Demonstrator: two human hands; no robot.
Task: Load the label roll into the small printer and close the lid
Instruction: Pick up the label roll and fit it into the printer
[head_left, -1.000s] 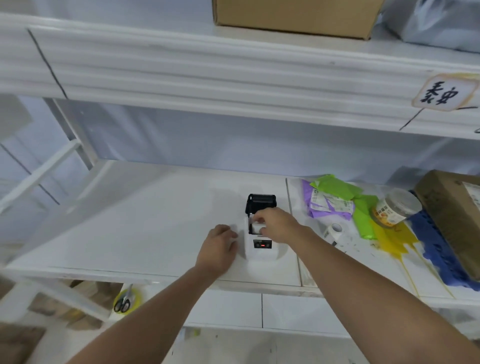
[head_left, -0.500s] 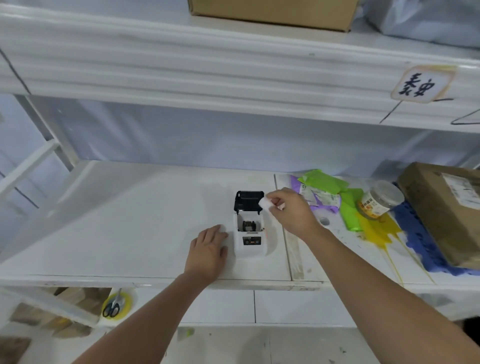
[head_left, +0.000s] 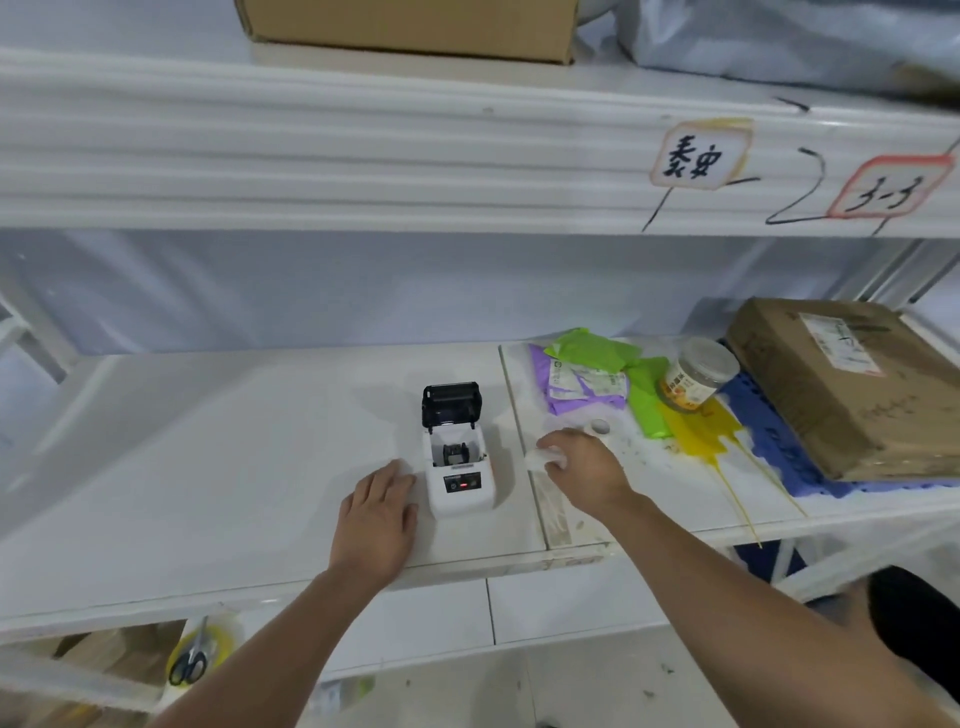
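A white metal shelf carries everything, with a second white shelf level overhead bearing two hand-written paper tags and, on top, a brown cardboard box. At the right end of the lower shelf lies a flat brown cardboard parcel on a blue plastic sheet. Beside it is a heap of green, purple and yellow plastic mailer bags, and a clear plastic jar with an orange label lies tilted on them. All of this stays right of the seam between the two shelf boards and well apart from the printer.

The small white label printer stands near the front edge, left of that seam. Its black hinged lid is up and leaning back, and the paper bay below it is open, with only dark parts showing inside. A red light shows on its front panel.

The left hand lies flat and open on the shelf just beside the printer's left side, holding nothing. The right hand is lowered to the shelf right of the printer, fingers curled loosely over a small white label roll; whether it grips it or only rests on it cannot be told. Just behind this hand stands a second small white roll.

A pair of dark-handled scissors lies on a lower level, at the bottom left.
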